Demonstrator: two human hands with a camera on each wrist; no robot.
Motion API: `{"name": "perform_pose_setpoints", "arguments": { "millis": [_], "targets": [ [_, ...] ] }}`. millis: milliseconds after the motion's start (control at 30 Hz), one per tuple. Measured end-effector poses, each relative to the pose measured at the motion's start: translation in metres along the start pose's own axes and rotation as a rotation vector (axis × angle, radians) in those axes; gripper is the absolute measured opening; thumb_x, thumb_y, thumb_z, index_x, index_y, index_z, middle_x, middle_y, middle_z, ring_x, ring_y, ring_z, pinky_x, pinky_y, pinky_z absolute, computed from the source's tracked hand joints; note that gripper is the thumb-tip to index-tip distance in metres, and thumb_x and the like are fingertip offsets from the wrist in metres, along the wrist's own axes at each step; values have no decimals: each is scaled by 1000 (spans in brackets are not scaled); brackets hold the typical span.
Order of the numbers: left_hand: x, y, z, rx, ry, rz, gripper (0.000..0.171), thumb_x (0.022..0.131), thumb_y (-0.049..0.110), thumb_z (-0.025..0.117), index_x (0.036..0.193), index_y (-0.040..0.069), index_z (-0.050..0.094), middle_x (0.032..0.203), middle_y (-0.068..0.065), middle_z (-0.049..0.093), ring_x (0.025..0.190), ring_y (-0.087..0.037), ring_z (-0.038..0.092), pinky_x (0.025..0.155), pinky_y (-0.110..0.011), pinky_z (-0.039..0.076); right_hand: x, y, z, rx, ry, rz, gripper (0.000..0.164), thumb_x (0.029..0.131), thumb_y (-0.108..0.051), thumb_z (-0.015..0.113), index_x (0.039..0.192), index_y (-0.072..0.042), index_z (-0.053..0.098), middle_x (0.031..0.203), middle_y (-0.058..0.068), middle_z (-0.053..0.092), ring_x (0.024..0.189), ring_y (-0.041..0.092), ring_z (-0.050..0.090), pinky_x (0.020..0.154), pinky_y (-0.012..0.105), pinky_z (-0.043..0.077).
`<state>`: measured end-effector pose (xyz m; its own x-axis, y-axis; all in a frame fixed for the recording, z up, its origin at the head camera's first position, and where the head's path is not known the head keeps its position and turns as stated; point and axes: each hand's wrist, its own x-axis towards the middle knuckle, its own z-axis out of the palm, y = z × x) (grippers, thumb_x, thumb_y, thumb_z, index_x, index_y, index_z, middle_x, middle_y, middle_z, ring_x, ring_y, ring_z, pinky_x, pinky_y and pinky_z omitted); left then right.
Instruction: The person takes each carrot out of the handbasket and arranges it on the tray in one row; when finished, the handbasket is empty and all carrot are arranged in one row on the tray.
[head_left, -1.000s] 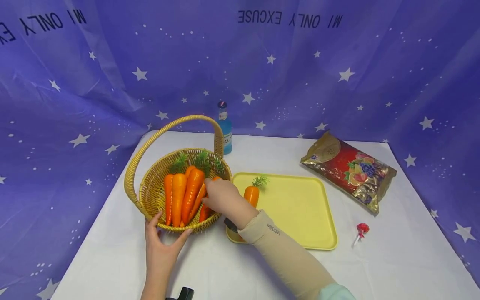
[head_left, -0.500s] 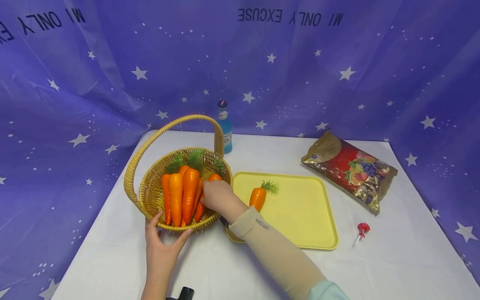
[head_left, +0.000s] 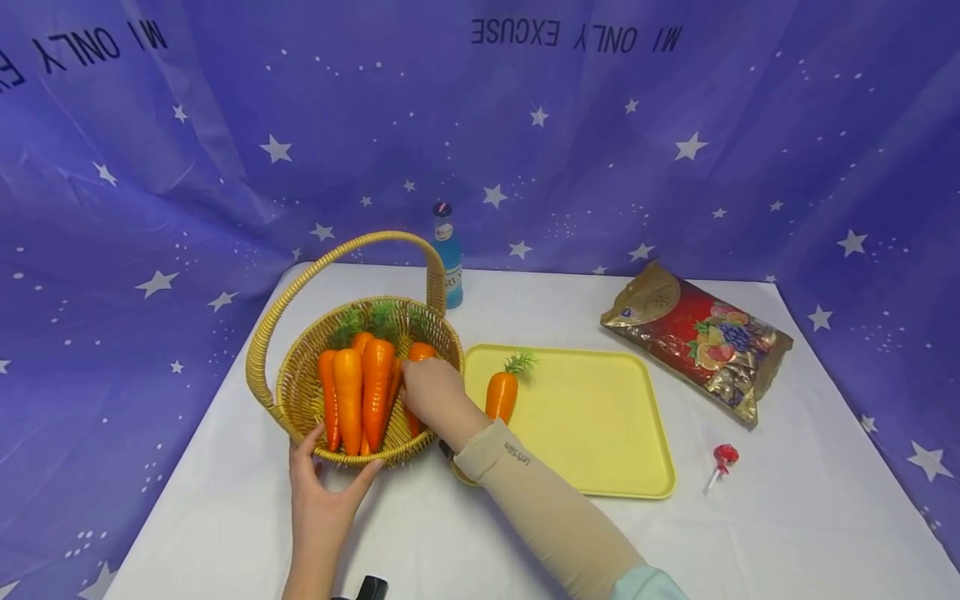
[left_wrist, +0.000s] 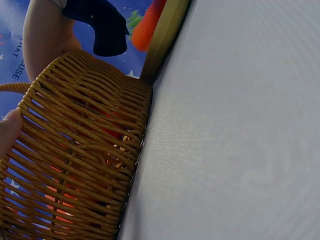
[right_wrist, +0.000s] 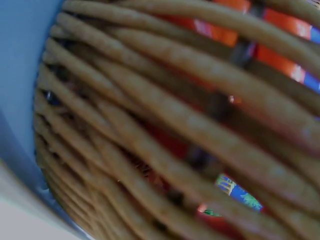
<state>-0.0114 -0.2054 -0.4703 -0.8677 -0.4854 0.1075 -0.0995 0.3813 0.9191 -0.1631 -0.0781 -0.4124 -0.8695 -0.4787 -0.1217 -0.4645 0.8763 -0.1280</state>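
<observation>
A round wicker basket (head_left: 296,379) with a tall arched handle holds several orange carrots (head_left: 347,400) with green tops. At its near side my left hand (head_left: 322,492) grips it, thumb and fingers spread along the wall just below the rim. In the left wrist view the thumb (left_wrist: 9,131) presses the woven outside. My right hand (head_left: 435,396) reaches over the right rim into the basket, fingers curled down over a carrot (head_left: 421,352) that shows above and below the hand. Its fingertips are hidden. The right wrist view shows basket wickerwork (right_wrist: 165,110) up close.
Right of the basket lies a yellow tray (head_left: 600,425) with one carrot (head_left: 502,395) on its left side, beside my right forearm. A blue bottle (head_left: 450,267) stands behind the basket. A red and gold snack bag (head_left: 701,337) and a red lollipop (head_left: 724,457) lie farther right.
My right hand has shifted slightly left inside the basket, and the carrots there have slid left and straightened. The tray carrot tipped right, then came back. The left hand has stayed put.
</observation>
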Motion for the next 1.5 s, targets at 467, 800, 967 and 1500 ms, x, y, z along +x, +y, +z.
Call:
{"name": "perform_pose_setpoints", "arguments": {
  "millis": [467,800,967,1500],
  "targets": [
    [0,4,-1,2,-6,-26,94,71,22,88,145,10,32,154,-16,19,139,-31,23,109,-57,30,-4,10,-5,338,113,-46,38,89,-24,72,126,-23,64,112,1,67,101,21,61,79,30,55],
    [-1,5,-1,-19,-7,-21,93,72,20,88,145,9,32,158,-15,10,142,-32,17,110,-57,29,-16,24,-17,667,175,-101,35,89,-25,72,124,-24,65,123,-3,63,98,15,61,82,26,53],
    [1,5,0,-69,-7,-36,93,71,16,88,145,9,32,153,-13,20,137,-32,29,111,-46,34,-31,33,-29,804,212,-119,36,89,-26,72,124,-26,65,123,-7,62,91,13,61,72,22,54],
    [0,3,1,-157,-30,-66,95,71,10,87,146,13,29,157,-7,10,137,-39,28,108,-33,37,-103,112,-44,942,316,58,38,85,-19,75,121,-26,65,112,-1,63,87,21,64,66,33,58]
  ]
}}
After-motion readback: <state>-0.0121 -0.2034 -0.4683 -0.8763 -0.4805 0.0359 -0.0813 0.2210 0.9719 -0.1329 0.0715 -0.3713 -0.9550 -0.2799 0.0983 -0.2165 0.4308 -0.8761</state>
